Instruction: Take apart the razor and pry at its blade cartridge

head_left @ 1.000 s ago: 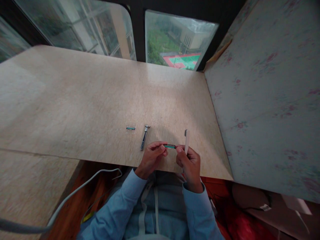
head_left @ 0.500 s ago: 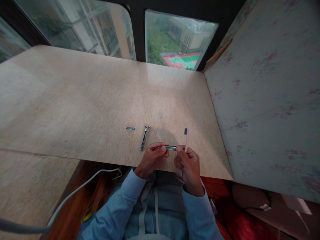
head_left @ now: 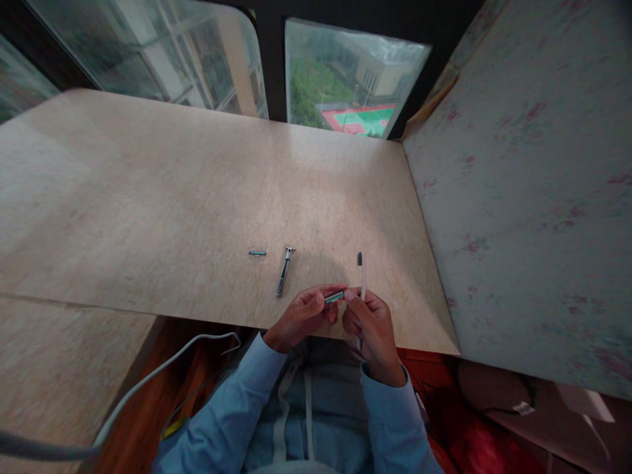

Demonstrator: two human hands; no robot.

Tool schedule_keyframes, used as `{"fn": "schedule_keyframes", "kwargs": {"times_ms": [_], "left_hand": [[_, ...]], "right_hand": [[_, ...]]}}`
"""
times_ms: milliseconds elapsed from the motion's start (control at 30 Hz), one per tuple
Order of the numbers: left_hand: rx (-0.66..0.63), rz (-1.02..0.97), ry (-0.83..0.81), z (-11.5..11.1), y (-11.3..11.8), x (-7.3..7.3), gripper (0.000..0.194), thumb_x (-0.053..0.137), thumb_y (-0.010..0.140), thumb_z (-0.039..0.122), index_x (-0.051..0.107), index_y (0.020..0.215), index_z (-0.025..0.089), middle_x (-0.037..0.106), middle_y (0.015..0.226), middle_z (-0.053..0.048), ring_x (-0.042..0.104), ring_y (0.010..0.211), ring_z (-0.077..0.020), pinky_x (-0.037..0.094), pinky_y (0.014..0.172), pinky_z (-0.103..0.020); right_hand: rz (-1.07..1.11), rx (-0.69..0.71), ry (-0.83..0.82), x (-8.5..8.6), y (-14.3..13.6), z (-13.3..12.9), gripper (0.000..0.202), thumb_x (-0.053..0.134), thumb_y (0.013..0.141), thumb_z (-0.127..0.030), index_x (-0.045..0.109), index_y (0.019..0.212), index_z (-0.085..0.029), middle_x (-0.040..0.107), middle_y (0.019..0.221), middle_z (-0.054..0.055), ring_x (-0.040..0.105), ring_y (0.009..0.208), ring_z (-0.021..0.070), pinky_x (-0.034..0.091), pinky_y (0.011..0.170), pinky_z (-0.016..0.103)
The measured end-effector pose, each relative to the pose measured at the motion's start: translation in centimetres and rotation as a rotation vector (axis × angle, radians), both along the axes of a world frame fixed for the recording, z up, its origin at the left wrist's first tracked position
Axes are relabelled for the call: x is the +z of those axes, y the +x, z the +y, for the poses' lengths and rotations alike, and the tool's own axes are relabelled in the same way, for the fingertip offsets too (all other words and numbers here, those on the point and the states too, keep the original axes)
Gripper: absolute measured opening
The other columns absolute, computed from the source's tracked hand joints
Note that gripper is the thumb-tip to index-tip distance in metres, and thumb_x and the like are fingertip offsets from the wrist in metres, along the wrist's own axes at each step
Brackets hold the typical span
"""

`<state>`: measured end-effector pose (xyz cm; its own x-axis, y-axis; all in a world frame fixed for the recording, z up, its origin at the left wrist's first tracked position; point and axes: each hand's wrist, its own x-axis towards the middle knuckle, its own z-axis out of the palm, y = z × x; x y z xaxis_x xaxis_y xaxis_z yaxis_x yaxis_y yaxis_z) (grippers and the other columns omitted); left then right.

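A small razor cartridge (head_left: 334, 297), dark with a green strip, is pinched at its left end by my left hand (head_left: 307, 312). My right hand (head_left: 371, 324) has its thumb and finger at the cartridge's other end. The same hand grips a toothbrush (head_left: 364, 280) with a pale handle, its dark bristles pointing up and away from me. On the stone ledge, left of my hands, lies a razor handle (head_left: 284, 273) with no cartridge on its head. Farther left is a second razor cartridge (head_left: 257, 253), lying flat.
The beige stone ledge (head_left: 197, 184) runs back to a dark-framed window (head_left: 360, 79). A flower-patterned wall panel (head_left: 533, 217) bounds it on the right. A grey cable (head_left: 148, 378) curves below the front edge at left.
The cartridge between my hands has tilted, its right end now higher. The toothbrush has shifted slightly left with my right hand. The razor handle and other cartridge stay put.
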<state>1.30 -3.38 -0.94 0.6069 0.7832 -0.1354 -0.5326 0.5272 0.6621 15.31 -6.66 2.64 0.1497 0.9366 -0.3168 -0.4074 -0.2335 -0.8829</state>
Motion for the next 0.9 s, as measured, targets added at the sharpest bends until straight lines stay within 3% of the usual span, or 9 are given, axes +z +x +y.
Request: {"fn": "schedule_keyframes", "kwargs": {"times_ms": [167,467,700,900], "left_hand": [[-0.070,-0.001,0.069,-0.3,-0.2,-0.2,0.064,0.069,0.081,0.056,0.065,0.129,0.013,0.060,0.073,-0.005,0.053,0.069,-0.0144,0.040,0.070,-0.029],[-0.013,-0.032,0.043,-0.5,0.0,0.0,0.051,0.068,0.084,0.051,0.069,0.120,0.016,0.058,0.073,-0.004,0.053,0.069,-0.0149,0.042,0.071,-0.030],[0.018,-0.115,-0.063,-0.2,-0.1,0.4,0.049,0.079,0.073,0.051,0.075,0.104,0.013,0.060,0.080,-0.005,0.051,0.061,-0.0107,0.040,0.063,-0.028],[0.024,-0.008,-0.062,-0.2,-0.2,0.0,0.050,0.079,0.069,0.057,0.075,0.098,0.016,0.056,0.072,-0.003,0.046,0.058,-0.0112,0.037,0.058,-0.027]], "right_hand": [[0.047,0.033,-0.003,0.5,0.1,0.0,0.038,0.078,0.075,-0.048,0.059,0.067,-0.016,0.034,0.040,-0.012,0.023,0.032,0.0019,0.019,0.033,0.015],[0.127,0.057,-0.027,0.3,-0.5,-0.1,0.037,0.079,0.075,-0.047,0.058,0.068,-0.017,0.033,0.041,-0.013,0.020,0.032,0.0016,0.019,0.031,0.015],[0.010,0.120,0.035,1.0,0.1,-1.6,0.042,0.061,0.088,-0.059,0.064,0.084,-0.018,0.033,0.045,-0.011,0.020,0.034,0.0041,0.018,0.033,0.017],[-0.260,0.344,0.043,2.1,0.0,-3.9,0.046,0.046,0.097,-0.057,0.067,0.095,-0.015,0.039,0.053,-0.007,0.031,0.045,0.0075,0.024,0.042,0.021]]}}
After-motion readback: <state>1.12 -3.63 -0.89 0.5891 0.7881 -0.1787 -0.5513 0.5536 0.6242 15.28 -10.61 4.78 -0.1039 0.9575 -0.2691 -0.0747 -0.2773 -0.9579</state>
